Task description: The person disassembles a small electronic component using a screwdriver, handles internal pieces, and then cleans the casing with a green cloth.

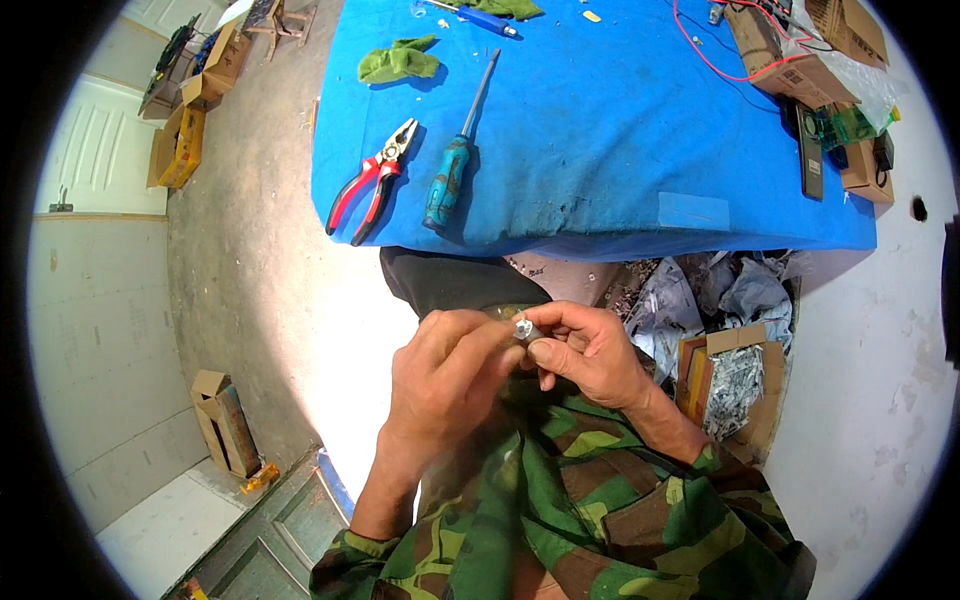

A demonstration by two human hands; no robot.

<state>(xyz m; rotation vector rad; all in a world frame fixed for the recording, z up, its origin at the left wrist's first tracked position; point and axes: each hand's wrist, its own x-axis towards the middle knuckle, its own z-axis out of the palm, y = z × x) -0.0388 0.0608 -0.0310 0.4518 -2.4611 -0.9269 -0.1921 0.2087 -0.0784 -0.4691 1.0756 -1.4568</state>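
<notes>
Over my lap, both hands meet at a small pale cylindrical piece, its details too small to tell. My left hand has its fingers bent in at the piece's left side, fingertips partly hidden. My right hand pinches it between thumb and fingers from the right. Beyond them, on the blue-covered table, lie red-and-black pliers and a screwdriver with a worn teal handle. A green cloth and a blue-handled tool rest farther back.
Cardboard boxes, red wires and a dark slab-like device crowd the table's right end. Under it are crumpled sheets and a box of scrap. More boxes stand along the left wall, and a narrow carton lower left.
</notes>
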